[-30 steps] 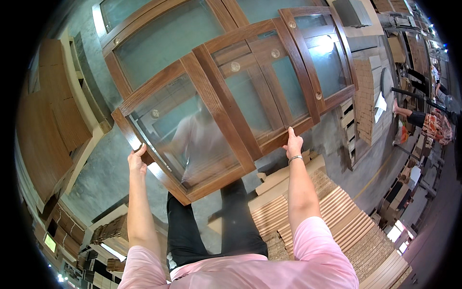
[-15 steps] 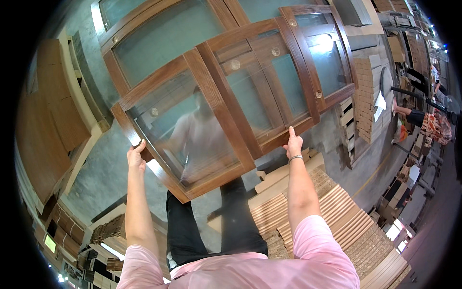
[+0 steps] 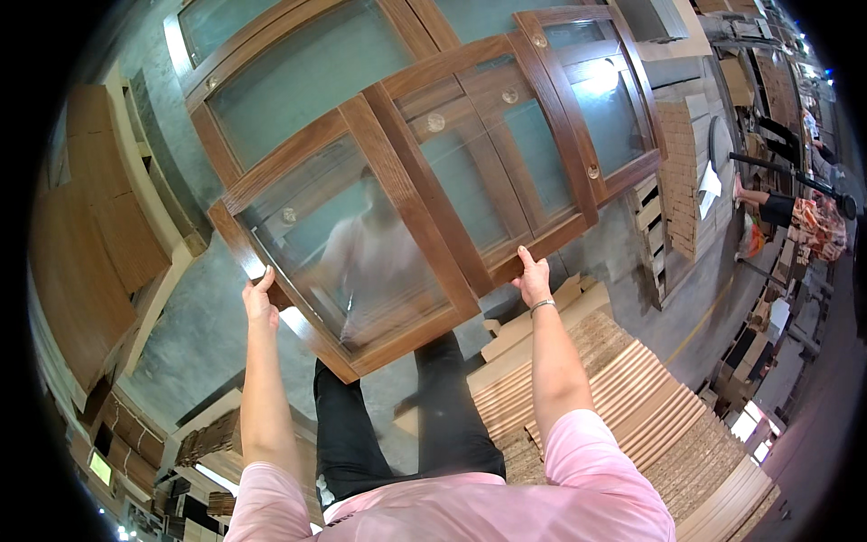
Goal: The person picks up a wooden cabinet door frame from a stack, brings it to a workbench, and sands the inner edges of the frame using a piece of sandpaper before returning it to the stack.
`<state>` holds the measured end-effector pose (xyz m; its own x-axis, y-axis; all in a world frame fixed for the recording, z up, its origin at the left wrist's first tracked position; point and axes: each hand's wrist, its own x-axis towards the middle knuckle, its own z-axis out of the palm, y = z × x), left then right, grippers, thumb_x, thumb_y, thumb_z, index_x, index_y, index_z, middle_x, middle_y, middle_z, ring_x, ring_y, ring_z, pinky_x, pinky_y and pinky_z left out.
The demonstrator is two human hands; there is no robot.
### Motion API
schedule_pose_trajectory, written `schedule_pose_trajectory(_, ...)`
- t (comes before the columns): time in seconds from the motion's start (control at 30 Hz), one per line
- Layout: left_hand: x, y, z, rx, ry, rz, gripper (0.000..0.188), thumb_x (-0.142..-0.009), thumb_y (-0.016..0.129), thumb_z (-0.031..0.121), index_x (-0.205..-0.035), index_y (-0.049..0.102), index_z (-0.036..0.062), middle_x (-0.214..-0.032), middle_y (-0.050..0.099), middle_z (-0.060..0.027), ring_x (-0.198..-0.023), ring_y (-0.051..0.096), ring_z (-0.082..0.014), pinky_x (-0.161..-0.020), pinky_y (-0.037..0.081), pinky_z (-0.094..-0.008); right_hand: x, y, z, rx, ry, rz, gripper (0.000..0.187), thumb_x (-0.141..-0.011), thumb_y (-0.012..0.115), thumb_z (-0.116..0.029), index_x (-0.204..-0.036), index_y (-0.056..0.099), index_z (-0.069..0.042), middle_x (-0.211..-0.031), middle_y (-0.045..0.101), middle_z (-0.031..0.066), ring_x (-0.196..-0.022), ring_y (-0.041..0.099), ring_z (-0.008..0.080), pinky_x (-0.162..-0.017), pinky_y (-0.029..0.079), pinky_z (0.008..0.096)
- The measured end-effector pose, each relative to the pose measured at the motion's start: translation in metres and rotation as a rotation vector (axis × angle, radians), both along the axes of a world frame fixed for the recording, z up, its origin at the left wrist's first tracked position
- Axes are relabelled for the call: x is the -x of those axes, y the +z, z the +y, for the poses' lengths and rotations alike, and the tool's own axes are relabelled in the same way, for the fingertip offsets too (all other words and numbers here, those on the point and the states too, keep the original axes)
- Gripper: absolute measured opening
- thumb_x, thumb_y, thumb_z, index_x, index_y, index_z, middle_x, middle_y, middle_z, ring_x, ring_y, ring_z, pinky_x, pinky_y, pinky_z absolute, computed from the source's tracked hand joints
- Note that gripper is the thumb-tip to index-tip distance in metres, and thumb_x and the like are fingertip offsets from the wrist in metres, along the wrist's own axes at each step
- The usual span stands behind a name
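Observation:
A brown wood-framed glass door (image 3: 411,203) is held out in front of me, tilted, and its clear panes mirror a figure in a pale top. My left hand (image 3: 260,298) grips the door's left end, thumb over the frame and fingers mostly hidden beneath. On the near edge, right of the middle, my right hand (image 3: 533,278) is closed with its thumb on top of the wood. Small round clear discs (image 3: 436,122) dot the glass. More wood-framed glass doors (image 3: 312,86) lie just beyond and partly under it.
Ridged board strips (image 3: 623,397) are stacked at my lower right, beside flat cardboard (image 3: 542,316). Brown panels (image 3: 99,208) rest on a pallet at the left. Stacked boards (image 3: 682,172) stand on a pallet at the right; past them a person (image 3: 808,221) is partly visible.
My right hand has slid a little left along the door's near edge. The left hand keeps its place at the end, and the door has barely shifted.

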<state>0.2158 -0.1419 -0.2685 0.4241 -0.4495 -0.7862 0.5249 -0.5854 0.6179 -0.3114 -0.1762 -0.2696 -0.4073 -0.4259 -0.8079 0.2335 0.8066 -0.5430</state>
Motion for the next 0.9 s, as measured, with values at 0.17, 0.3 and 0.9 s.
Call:
schedule_pose_trajectory(0.17, -0.001, 0.001, 0.001, -0.013, 0.007, -0.001, 0.05, -0.079, 0.073, 0.012, -0.119, 0.047, -0.0034, -0.109, 0.059, -0.0101, -0.099, 0.058, -0.0212, -0.088, 0.046, -0.0344, -0.007, 0.006, 0.0, -0.005, 0.024, 0.063, 0.048, -0.083, 0.07, -0.032, -0.108, 0.039, -0.005, -0.1, 0.053, 0.0094, -0.083, 0.058, 0.0198, -0.056, 0.051, 0.0368)
schedule_pose_trajectory(0.3, 0.003, 0.003, -0.005, -0.005, -0.011, -0.026, 0.053, -0.08, 0.073, 0.015, -0.121, 0.046, -0.0037, -0.112, 0.058, -0.0111, -0.1, 0.058, -0.022, -0.088, 0.046, -0.0357, 0.01, -0.011, 0.004, -0.011, 0.069, 0.07, 0.046, -0.084, 0.068, -0.034, -0.109, 0.04, -0.006, -0.101, 0.053, 0.0079, -0.084, 0.057, 0.0196, -0.057, 0.049, 0.0351)
schedule_pose_trajectory(0.9, 0.031, 0.007, 0.049, -0.121, -0.02, 0.119, 0.049, -0.089, 0.063, 0.034, -0.116, 0.052, -0.0053, -0.115, 0.058, -0.0126, -0.103, 0.059, -0.0259, -0.088, 0.049, -0.0399, -0.096, -0.013, 0.084, 0.1, -0.543, -0.252, 0.026, -0.091, 0.057, -0.027, -0.109, 0.056, -0.007, -0.1, 0.053, 0.0012, -0.096, 0.048, 0.0158, -0.097, 0.032, 0.0288)
